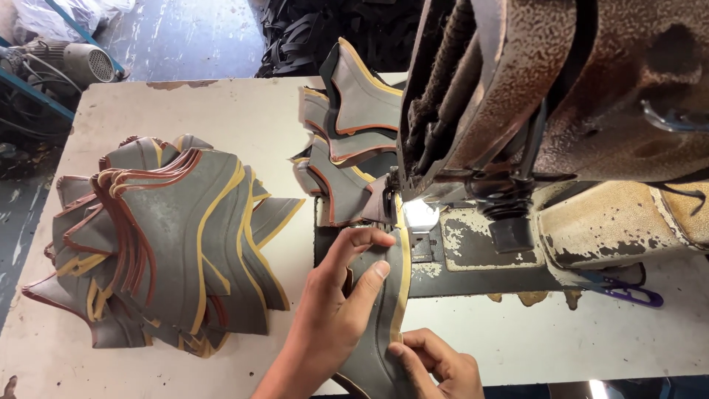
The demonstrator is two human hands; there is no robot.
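A grey shoe-upper piece with a yellow edge lies on the bed of an old sewing machine, its far end under the needle area. My left hand presses flat on its left side, fingers spread toward the presser foot. My right hand pinches the piece's near edge from the right, close to the table's front. A chain of sewn grey pieces trails away behind the needle.
A big stack of grey pieces with yellow and red-brown edging sits left on the pale table. Purple-handled snips lie right of the machine bed. A motor and dark scraps are on the floor beyond.
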